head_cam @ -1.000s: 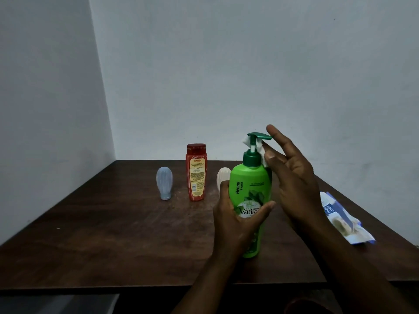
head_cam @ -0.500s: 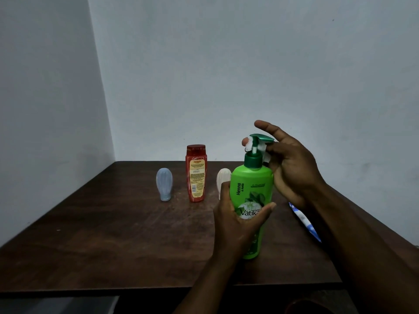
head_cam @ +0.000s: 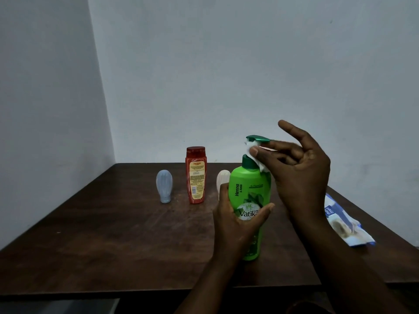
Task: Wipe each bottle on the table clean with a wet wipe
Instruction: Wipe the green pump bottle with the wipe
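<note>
**At the pump neck: wipe pinched on the green bottle**

Under the pump head, the fingertips [head_cam: 275, 145] of the right hand [head_cam: 301, 175] pinch a crumpled white wet wipe [head_cam: 255, 156] against the stem, with the index finger raised free. The left hand [head_cam: 235, 223] wraps around the glossy green pump bottle [head_cam: 249, 189]. It stands upright near the front of the dark wooden table [head_cam: 113, 234], long axis vertical, spout pointing right.

There are four bottles. Behind stand one flat red bottle [head_cam: 196, 175], one ribbed pale-blue bottle [head_cam: 164, 185] cap-down, and one cream bottle [head_cam: 223, 180], half hidden. One blue-white wipe pack [head_cam: 342, 220] lies to the right.

Looks like a plain room in a home: dark wooden table [head_cam: 113, 245] set in a corner of bare pale walls [head_cam: 226, 64], carrying household toiletries, namely a green Vatika pump bottle [head_cam: 249, 191], red bottle [head_cam: 196, 175], pale blue bottle [head_cam: 164, 185], white bottle [head_cam: 223, 180] and a blue-and-white wipes pack [head_cam: 344, 225].
</note>
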